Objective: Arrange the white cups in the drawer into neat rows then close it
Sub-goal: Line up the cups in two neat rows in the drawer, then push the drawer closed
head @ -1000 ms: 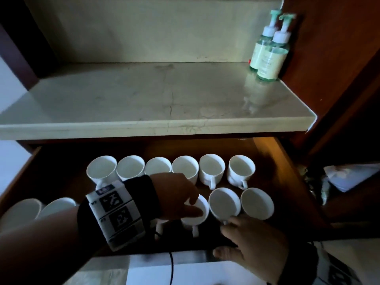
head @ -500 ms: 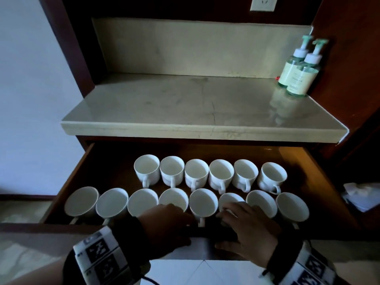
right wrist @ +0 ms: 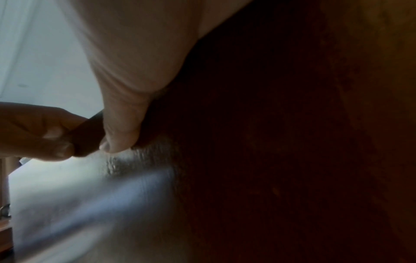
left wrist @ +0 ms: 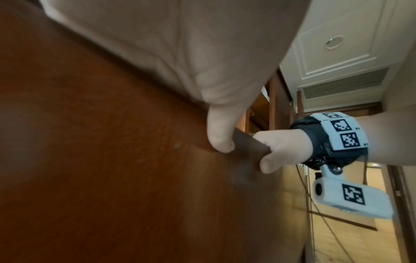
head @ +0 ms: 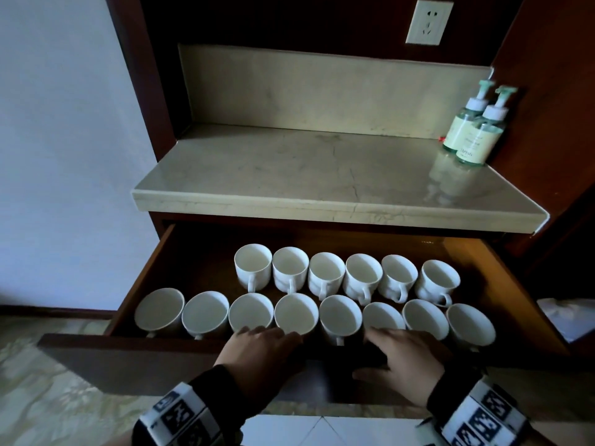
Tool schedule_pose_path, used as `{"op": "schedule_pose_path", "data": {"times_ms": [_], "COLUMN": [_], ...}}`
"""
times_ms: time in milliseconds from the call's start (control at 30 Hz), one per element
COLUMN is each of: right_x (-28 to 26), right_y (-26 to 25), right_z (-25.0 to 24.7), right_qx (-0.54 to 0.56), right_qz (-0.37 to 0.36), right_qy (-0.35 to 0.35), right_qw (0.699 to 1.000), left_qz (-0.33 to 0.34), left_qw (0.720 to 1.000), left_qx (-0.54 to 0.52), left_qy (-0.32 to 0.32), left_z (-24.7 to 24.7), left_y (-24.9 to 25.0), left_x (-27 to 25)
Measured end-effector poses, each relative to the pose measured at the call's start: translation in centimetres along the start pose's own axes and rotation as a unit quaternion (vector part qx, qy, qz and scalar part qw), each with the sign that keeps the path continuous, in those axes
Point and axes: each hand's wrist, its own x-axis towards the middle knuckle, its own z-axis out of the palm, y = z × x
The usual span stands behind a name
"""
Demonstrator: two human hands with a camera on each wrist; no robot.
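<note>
The wooden drawer [head: 128, 358] stands pulled out below the marble counter. Inside it, white cups form two rows: a back row [head: 326, 272] of several with handles toward me, and a longer front row [head: 296, 312]. My left hand [head: 264, 339] and right hand [head: 399, 342] both grip the top edge of the drawer front near its middle, fingers hooked over it. In the left wrist view my left thumb [left wrist: 221, 135] presses the drawer's outer face [left wrist: 101, 160], beside a dark handle lip [left wrist: 247, 147]. The right wrist view shows my right thumb [right wrist: 121, 131] on that lip [right wrist: 87, 140].
The marble counter [head: 322, 175] overhangs the drawer's rear. Two green pump bottles [head: 473, 133] stand at its back right corner, under a wall socket [head: 428, 22]. A blue-white wall lies to the left and dark wood panelling to the right.
My left hand left a front-row cup and both hands drew back onto the drawer front's top edge. The front row now sits in a straight line. The view has pulled back.
</note>
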Motion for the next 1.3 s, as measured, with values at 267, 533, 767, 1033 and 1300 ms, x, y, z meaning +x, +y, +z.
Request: {"op": "schedule_pose_path", "data": {"times_ms": [267, 533, 767, 1033, 1300], "right_x": [0.0, -0.1, 0.5, 4.6, 8.7], "right_y": [0.2, 0.5, 1.2, 3.5, 4.6], "right_z": [0.1, 0.3, 0.6, 1.0, -0.2], "right_qx": [-0.02, -0.012, -0.017, -0.04, -0.059], "right_qz": [0.004, 0.006, -0.01, -0.044, -0.011], "right_qy": [0.006, 0.023, 0.075, 0.149, 0.178], "right_qw": [1.0, 1.0, 0.997, 0.987, 0.982], "left_qz": [0.026, 0.013, 0.027, 0.0, -0.045], "left_qw": [0.992, 0.988, 0.986, 0.985, 0.975], "left_qx": [0.025, 0.051, 0.053, 0.09, 0.12], "left_qy": [0.123, 0.143, 0.155, 0.15, 0.181], "left_z": [1.5, 2.5, 2.4, 2.0, 1.6], "left_y": [-1.3, -1.4, -1.8, -3.4, -4.6], "left_x": [-1.3, -1.1, -0.1, 3.2, 7.2]}}
